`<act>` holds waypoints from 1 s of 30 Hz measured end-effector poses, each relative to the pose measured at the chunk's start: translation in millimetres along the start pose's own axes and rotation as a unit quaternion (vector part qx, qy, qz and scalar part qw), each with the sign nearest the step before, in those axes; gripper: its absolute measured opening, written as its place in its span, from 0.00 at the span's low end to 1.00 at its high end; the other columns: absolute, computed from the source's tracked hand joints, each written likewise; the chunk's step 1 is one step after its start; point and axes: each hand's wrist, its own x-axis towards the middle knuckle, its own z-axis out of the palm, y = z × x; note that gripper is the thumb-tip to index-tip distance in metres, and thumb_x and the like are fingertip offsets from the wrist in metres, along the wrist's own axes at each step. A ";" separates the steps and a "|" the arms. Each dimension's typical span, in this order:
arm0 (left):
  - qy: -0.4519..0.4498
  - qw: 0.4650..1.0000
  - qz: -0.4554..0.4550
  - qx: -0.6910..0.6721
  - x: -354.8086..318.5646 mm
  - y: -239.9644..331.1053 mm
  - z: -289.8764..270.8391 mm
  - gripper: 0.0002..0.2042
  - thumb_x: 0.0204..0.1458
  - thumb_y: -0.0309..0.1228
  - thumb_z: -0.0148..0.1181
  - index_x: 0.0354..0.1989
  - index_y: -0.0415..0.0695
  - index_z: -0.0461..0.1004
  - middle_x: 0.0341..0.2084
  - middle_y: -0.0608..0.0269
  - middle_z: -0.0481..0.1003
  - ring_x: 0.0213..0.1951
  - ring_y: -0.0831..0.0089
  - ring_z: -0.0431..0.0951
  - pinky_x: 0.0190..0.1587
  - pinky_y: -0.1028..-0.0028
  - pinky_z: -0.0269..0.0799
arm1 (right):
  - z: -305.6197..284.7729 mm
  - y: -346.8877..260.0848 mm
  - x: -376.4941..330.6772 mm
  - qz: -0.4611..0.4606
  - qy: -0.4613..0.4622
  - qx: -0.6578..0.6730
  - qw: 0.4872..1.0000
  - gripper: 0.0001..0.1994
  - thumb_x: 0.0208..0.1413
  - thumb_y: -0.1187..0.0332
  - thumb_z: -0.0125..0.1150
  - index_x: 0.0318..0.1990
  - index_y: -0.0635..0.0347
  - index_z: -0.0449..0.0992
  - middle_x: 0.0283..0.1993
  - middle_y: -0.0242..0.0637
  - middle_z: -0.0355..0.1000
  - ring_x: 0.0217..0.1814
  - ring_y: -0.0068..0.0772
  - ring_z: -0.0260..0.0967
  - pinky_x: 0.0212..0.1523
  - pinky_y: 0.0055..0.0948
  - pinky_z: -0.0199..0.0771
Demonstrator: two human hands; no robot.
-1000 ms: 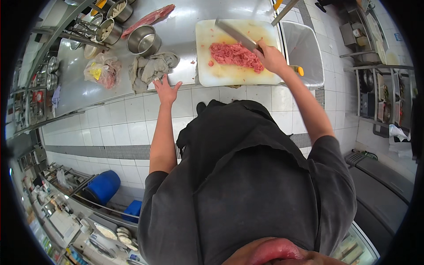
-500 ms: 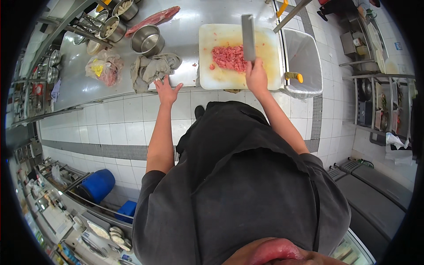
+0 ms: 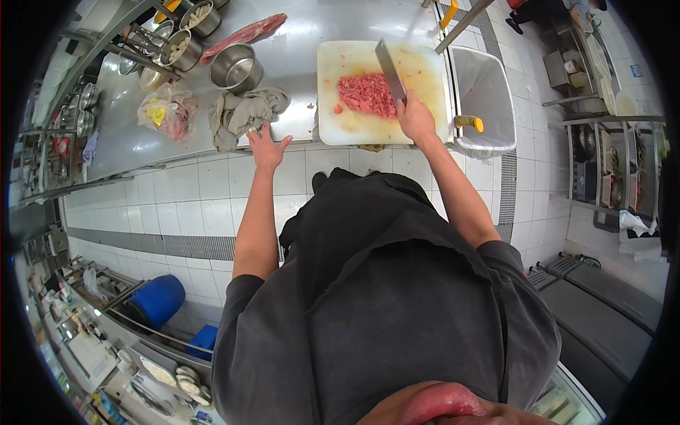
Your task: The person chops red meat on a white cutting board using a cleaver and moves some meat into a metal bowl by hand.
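My right hand (image 3: 418, 122) is wrapped round the handle of a cleaver (image 3: 390, 69), whose blade slants away to the upper left. Beside the blade, a heap of chopped raw meat (image 3: 365, 94) lies on a white cutting board (image 3: 340, 129). A few small bits sit apart from the heap. My left hand (image 3: 266, 147) rests on the steel table's front edge with its fingers spread, the fingertips at a crumpled grey cloth (image 3: 248, 113). It holds nothing.
A steel pot (image 3: 236, 69) stands behind the cloth, near a long piece of raw meat (image 3: 244, 37). A plastic bag of meat (image 3: 170, 112) lies to the left. Right of the board is a lined bin (image 3: 489, 99), with a yellow handle (image 3: 469, 123) between them.
The cleaver has tilted from nearly upright in view to slanting left, and my right hand has shifted slightly right and nearer. My left hand stays in place.
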 end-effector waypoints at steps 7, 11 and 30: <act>0.023 0.999 0.022 -0.008 4.7 2.5 2.7 0.45 0.43 0.59 0.64 0.66 0.45 0.57 0.59 0.30 0.54 0.66 0.34 0.43 0.67 0.51 0.44 | 25.3 -13.1 -2.6 -0.016 -0.059 -0.037 0.997 0.12 0.60 0.61 0.48 0.42 0.62 0.62 0.32 0.58 0.74 0.38 0.61 0.74 0.40 0.57 0.69; 0.020 1.000 0.014 -0.007 1.5 -3.2 1.6 0.45 0.43 0.58 0.64 0.65 0.45 0.57 0.60 0.30 0.53 0.66 0.34 0.43 0.67 0.50 0.44 | 3.4 -35.7 -4.6 -0.029 -0.022 0.014 0.999 0.12 0.61 0.61 0.48 0.42 0.61 0.61 0.33 0.59 0.74 0.39 0.61 0.74 0.40 0.57 0.69; 0.014 1.000 0.005 0.003 -1.6 -1.8 4.4 0.45 0.42 0.59 0.64 0.66 0.45 0.56 0.60 0.31 0.53 0.66 0.35 0.43 0.67 0.51 0.44 | 8.3 -27.5 -7.9 -0.046 -0.036 -0.026 0.998 0.15 0.60 0.59 0.48 0.44 0.62 0.62 0.31 0.59 0.74 0.35 0.62 0.74 0.36 0.56 0.71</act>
